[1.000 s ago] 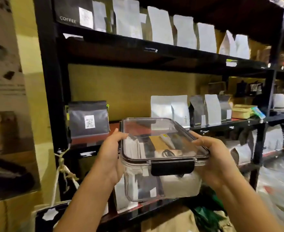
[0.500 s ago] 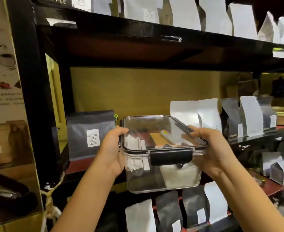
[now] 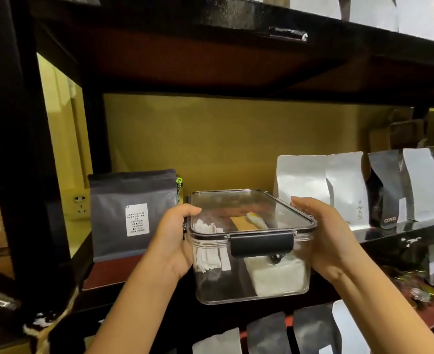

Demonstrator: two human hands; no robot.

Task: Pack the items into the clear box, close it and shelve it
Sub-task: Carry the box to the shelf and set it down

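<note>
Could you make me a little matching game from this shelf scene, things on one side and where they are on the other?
Things:
1. clear box
2. grey bag
3. white bags
4. black latch

Places:
a. on the shelf, right of the box
b. on the box's near side
c. held between both hands
d. on the shelf, left of the box

Pairs: 1-c, 2-d, 3-a, 4-b
</note>
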